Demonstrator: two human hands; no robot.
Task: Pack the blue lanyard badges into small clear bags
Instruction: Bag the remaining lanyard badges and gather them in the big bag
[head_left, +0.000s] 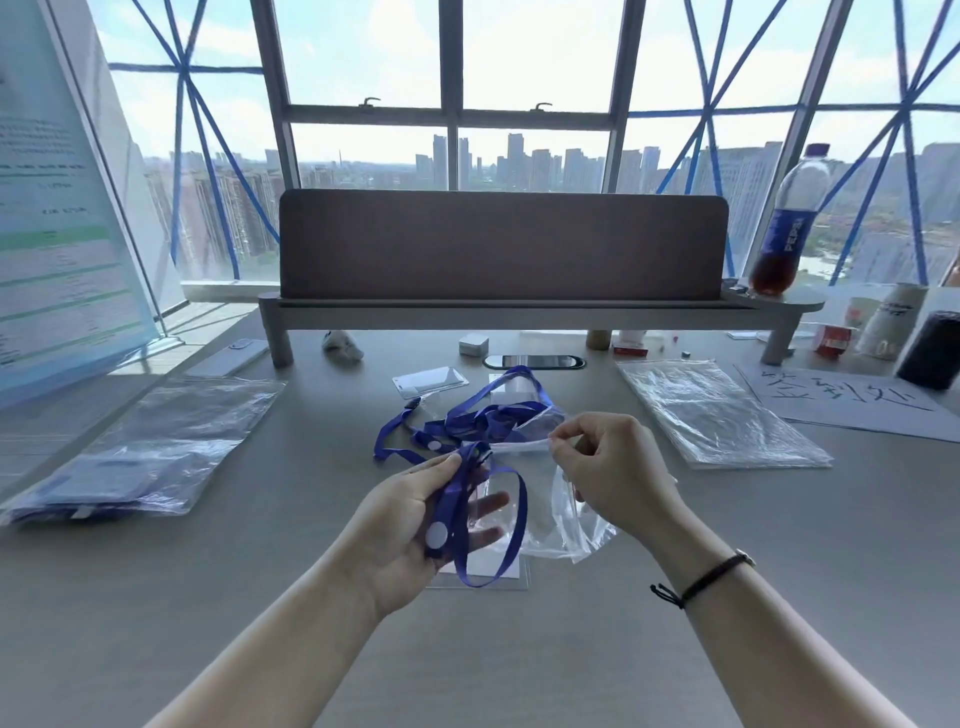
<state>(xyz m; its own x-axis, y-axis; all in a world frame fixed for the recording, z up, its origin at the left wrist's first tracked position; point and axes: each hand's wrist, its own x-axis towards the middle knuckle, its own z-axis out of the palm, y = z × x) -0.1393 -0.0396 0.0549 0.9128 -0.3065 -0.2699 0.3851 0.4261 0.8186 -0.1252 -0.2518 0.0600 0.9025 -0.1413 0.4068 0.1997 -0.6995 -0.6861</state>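
In the head view, the left hand (415, 525) lies palm up above the grey table (675, 623), its thumb pressing a folded blue lanyard (457, 499) against the fingers, which stretch out under a clear badge sleeve (483, 519); a white round button on the strap sits on the palm and a loop of strap hangs down toward the table. The right hand (618, 467) pinches the white-edged mouth of a small clear bag (566, 525) between thumb and forefinger, the other fingers curled, and the bag droops beneath it just beside the lanyard. Behind both hands a heap of more blue lanyards (483, 415) with clear sleeves lies on the table. To the left lies a pile of filled bags (124, 467), to the right a stack of empty clear bags (717, 415), and beyond that a sheet of paper with handwritten characters (841, 400). A cola bottle (789, 223) stands on the raised shelf (519, 306) by the window.
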